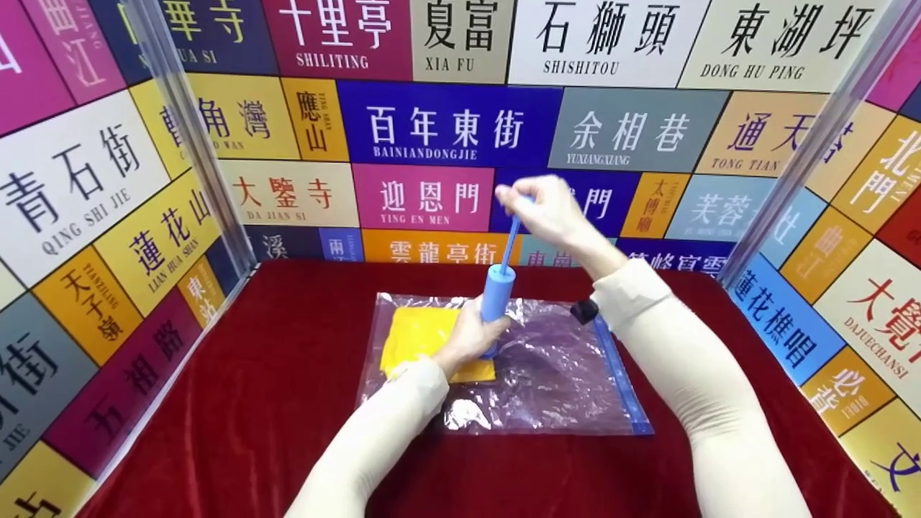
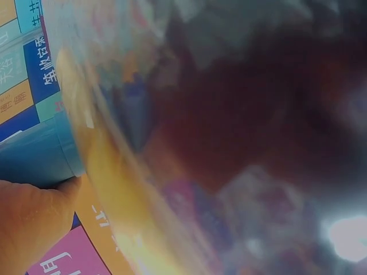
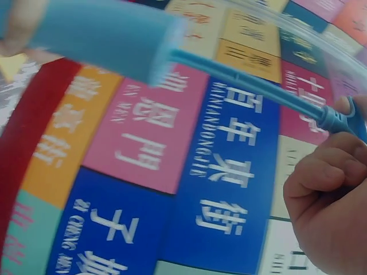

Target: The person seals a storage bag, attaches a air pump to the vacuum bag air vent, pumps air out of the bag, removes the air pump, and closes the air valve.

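Note:
A blue hand pump [image 1: 497,293] stands nearly upright on a clear plastic storage bag [image 1: 561,360], its rod drawn far out. My left hand [image 1: 471,332] grips the lower part of the pump barrel, close to the bag. Above it, my right hand [image 1: 541,208] holds the pump handle [image 3: 356,121] with curled fingers. Inside the bag lies a folded yellow cloth [image 1: 421,338], partly hidden by the left hand and forearm. In the left wrist view the bag's film fills most of the picture, and the pump barrel [image 2: 40,152] shows at the left.
Dark red cloth [image 1: 288,374] covers the table. A blue zip strip [image 1: 624,378] runs along the bag's right edge. Panels printed with place names [image 1: 450,126] stand at the back and both sides. A small black object [image 1: 584,311] sits at the right cuff.

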`<state>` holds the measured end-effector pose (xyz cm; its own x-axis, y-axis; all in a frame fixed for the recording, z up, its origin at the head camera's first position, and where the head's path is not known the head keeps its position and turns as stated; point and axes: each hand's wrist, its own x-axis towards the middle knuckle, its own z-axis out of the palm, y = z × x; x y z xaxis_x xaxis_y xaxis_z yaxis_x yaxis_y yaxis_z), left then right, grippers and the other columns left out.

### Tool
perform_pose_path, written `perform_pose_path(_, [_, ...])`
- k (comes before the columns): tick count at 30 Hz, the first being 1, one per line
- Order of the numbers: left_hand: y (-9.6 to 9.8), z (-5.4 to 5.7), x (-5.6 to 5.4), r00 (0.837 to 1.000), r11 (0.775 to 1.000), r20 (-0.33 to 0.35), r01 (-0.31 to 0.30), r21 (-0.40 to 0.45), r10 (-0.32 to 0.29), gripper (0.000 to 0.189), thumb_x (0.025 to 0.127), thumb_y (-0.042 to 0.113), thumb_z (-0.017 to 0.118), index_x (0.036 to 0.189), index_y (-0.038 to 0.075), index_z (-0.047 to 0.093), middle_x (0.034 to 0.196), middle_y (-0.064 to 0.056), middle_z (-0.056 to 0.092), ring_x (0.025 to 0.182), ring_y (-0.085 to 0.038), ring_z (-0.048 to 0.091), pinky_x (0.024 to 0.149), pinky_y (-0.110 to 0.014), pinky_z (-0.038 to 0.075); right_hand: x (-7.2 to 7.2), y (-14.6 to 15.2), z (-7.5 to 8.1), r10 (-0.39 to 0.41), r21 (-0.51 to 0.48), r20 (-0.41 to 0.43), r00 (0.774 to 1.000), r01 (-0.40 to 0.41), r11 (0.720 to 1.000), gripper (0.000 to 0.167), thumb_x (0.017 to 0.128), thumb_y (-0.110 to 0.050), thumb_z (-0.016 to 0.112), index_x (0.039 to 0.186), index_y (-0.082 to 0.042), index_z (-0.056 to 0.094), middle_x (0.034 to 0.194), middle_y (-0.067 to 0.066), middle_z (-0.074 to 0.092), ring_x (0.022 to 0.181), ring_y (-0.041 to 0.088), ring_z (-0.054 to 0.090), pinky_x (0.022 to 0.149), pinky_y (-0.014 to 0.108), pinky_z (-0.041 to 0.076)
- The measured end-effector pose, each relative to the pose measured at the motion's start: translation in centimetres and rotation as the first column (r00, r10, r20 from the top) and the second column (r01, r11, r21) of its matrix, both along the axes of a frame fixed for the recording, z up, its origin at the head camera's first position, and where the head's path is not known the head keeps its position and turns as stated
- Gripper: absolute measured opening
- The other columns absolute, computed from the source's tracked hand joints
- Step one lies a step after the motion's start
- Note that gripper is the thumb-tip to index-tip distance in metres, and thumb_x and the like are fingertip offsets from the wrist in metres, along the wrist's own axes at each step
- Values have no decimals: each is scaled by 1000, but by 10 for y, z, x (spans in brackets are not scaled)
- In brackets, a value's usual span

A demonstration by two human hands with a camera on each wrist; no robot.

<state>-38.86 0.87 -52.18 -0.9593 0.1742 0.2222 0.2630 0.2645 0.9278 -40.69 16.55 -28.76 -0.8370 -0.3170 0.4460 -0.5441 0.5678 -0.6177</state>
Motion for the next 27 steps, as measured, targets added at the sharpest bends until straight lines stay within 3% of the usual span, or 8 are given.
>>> perform_pose_path(8, [3, -1, 2, 1000, 1000, -19, 2, 3, -2, 31, 93, 11, 77, 122, 3, 71, 111, -16, 78, 94, -19, 69, 99, -44, 64, 8, 4, 24, -26, -150, -115, 993, 8, 989, 44, 109, -37, 71, 68, -20, 72, 60, -15, 61, 56, 4, 41, 56, 24, 33])
perform_pose_path(17, [2, -3, -1, 1000, 1000, -17, -19, -17, 18, 34, 93, 12, 77, 125, 3, 71, 115, -18, 79, 97, -21, 71, 103, -46, 64, 16, 4, 42, -11, -167, -160, 987, -17, 986, 44, 109, -31, 70, 66, -23, 68, 65, -10, 66, 59, 7, 46, 57, 23, 38])
perform_pose_path(27, [-2, -3, -3, 999, 1000, -38, -10, -20, 9, 31, 92, 13, 77, 120, 2, 72, 107, -17, 78, 88, -17, 67, 92, -40, 65, 14, 5, 40, -5, -173, -155, 988, -22, 985, 50, 110, -33, 68, 72, 0, 67, 56, -17, 48, 57, 7, 38, 55, 24, 29])
